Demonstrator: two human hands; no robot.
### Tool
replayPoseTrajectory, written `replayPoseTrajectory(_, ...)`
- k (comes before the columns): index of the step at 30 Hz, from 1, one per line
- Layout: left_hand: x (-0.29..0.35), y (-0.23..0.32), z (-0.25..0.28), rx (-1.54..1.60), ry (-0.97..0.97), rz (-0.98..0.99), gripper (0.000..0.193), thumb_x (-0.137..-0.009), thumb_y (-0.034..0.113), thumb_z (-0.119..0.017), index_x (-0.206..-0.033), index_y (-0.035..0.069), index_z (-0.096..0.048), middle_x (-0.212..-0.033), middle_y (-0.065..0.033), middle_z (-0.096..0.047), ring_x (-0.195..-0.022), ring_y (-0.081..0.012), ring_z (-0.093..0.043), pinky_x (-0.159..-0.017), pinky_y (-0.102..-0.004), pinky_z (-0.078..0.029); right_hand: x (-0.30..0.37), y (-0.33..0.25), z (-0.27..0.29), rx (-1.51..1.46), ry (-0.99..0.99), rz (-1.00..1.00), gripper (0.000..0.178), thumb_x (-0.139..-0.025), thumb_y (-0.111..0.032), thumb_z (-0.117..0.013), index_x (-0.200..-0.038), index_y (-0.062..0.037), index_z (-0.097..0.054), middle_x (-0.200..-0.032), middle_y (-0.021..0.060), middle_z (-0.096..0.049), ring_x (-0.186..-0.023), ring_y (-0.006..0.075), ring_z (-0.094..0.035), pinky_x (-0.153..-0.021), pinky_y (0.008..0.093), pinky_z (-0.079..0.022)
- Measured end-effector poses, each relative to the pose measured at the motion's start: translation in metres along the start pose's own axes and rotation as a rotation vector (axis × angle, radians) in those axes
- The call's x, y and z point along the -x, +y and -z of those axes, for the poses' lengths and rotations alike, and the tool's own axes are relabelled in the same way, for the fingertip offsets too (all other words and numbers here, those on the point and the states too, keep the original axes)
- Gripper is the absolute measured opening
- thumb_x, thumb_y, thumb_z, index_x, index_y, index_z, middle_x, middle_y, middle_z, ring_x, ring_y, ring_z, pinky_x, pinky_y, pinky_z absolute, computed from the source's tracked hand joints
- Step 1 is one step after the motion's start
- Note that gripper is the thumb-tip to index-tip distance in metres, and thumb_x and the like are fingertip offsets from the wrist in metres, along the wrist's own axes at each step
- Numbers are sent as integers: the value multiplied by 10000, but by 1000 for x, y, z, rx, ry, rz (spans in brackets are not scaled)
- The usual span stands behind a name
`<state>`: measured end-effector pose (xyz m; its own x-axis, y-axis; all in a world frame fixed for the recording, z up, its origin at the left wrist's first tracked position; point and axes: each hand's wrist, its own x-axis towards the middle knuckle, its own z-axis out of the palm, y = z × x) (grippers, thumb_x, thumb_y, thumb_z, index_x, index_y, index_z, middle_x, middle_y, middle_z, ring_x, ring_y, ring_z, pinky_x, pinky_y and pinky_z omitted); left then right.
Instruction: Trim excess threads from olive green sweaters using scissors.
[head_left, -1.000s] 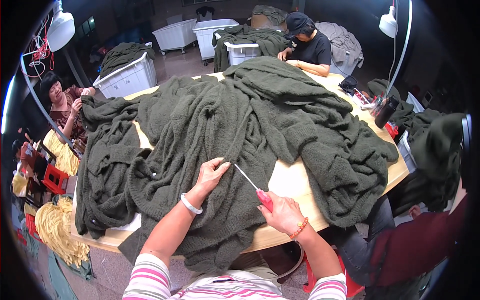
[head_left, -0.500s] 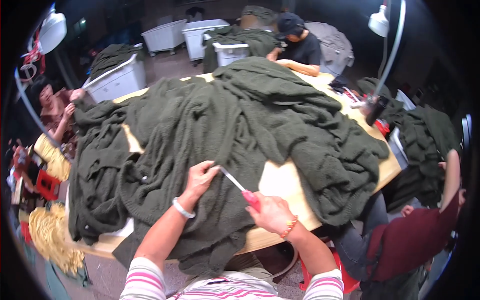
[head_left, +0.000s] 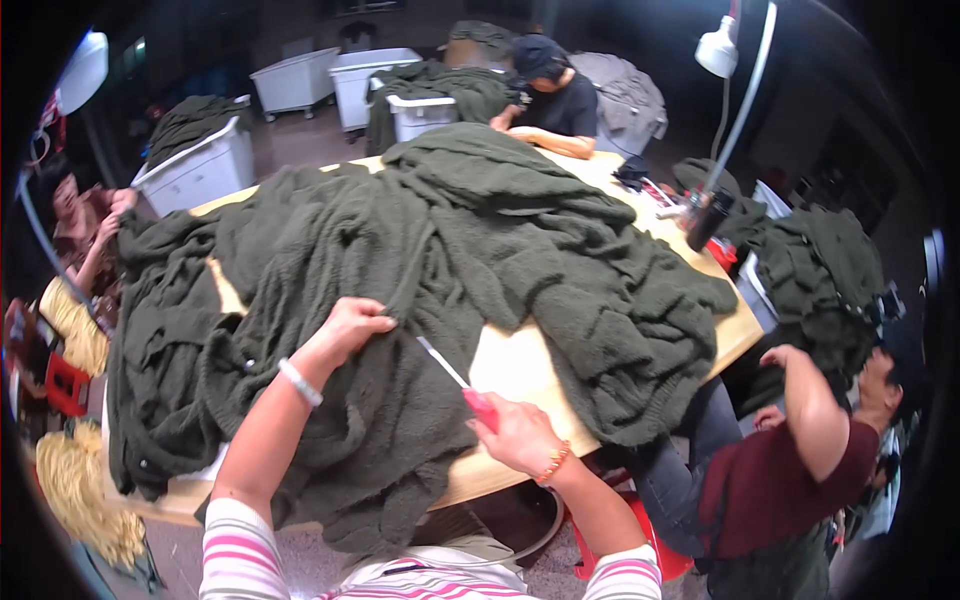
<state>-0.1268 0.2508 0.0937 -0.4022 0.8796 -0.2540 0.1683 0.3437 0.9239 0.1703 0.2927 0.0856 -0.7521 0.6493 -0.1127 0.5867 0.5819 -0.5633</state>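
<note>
Dark green, thick knit garments (head_left: 590,300) lie heaped over the table. My left hand (head_left: 345,330), with a pale bracelet at the wrist, pinches a fold of the knit cloth between thumb and fingers. My right hand (head_left: 522,437) is wrapped round the pink handle of a slim tool with a straight metal shaft (head_left: 445,362); the exact kind of tool I cannot make out. Its tip points up and left over the cloth, a short way from my left fingers. Part of the cloth hangs over the table's near edge.
The pale wooden table (head_left: 515,365) shows between the garments. A person in dark red (head_left: 790,480) sits close on my right; others sit at the far side and far left. White bins (head_left: 200,170) stand beyond. A lamp (head_left: 717,50) and a black bottle (head_left: 708,222) are at right.
The tool's tip, earlier at my left fingertips, is now apart from them. My left hand has shifted left and away from it. The person at right has leaned into view with a bent arm.
</note>
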Motion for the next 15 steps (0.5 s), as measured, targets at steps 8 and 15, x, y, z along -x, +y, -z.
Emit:
replayPoseTrajectory(8, -21, 0, 11, 592, -54, 164, 189, -837, -40, -686, -929, 49, -547, -783, -60, -624, -634, -167, -655, -547, -253, -557, 9, 10, -1, 4, 49, 43, 370, -896, -329, -608, -1189, -106, -576, -831, 221, -680, -823, 431, -656, -778, 516, -507)
replayPoseTrajectory(15, -18, -20, 0, 783, -56, 91, 93, -885, 54, -662, -941, 10, -602, -911, -92, -634, -818, -267, -693, -691, -318, -595, 8, 13, 0, -17, 74, 49, 363, -883, -329, -632, -1162, -102, -587, -832, 219, -677, -815, 431, -654, -764, 504, -514)
